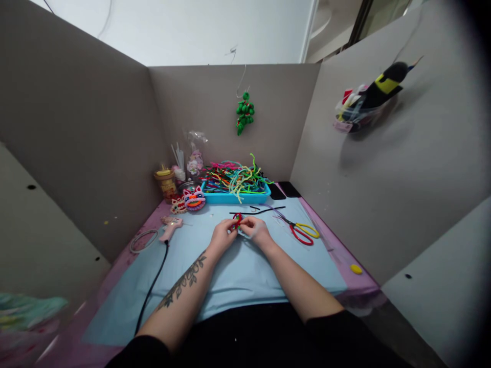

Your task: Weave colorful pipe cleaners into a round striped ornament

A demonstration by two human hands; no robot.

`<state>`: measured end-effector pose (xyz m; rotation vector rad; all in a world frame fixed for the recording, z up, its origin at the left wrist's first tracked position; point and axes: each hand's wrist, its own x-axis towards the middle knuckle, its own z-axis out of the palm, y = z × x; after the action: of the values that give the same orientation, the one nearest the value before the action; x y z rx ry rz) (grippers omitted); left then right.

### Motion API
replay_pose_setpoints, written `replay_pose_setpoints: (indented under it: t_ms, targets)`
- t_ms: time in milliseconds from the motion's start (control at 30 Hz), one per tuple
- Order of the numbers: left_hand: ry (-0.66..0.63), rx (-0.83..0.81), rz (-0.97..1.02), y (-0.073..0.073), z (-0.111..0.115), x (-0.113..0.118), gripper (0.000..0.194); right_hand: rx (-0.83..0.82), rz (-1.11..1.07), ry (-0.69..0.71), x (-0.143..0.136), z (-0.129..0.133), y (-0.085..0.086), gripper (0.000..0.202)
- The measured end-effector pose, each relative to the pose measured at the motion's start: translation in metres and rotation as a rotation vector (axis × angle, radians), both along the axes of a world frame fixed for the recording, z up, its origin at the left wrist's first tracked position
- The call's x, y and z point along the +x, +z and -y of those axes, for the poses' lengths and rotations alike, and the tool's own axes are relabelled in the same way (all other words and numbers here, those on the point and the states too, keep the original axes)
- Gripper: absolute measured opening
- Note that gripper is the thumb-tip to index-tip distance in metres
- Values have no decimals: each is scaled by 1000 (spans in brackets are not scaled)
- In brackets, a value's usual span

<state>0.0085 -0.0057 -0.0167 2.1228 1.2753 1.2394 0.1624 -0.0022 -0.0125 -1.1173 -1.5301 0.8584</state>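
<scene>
My left hand (223, 235) and my right hand (258, 231) meet over the middle of the light blue cloth. Between their fingertips is a small red pipe-cleaner piece (237, 219) with a bit of green and a pale strand on it. My left fingers pinch its left side, and my right fingers close on its right side; its exact shape is partly hidden. Just beyond my hands lie black pipe cleaners (258, 211). To the right rest scissors (301, 231) with one red and one yellow handle.
A blue tray (236, 198) heaped with coloured pipe cleaners stands at the back. At left are a pink glue gun (171, 228) with a black cord, a fuzzy mask-like figure (194, 199) and a brown cup (166, 185). Grey partitions (276, 112) enclose the table.
</scene>
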Motion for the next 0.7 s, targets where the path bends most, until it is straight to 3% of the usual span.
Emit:
replay_pose_setpoints:
  t_ms: [200,433,567,700]
  targets:
    - [42,-81,20,3,0,1,24,39,12,32,1,-2,-2,17]
    - [63,-385,338,8,1,3,25,55,24,47,-1,1,4,23]
    - [40,-410,438,11,3,3,29,71,33,61,-5,8,10,21]
    - [39,-406,420,11,3,3,28,106,77,-24,-8,11,9,17]
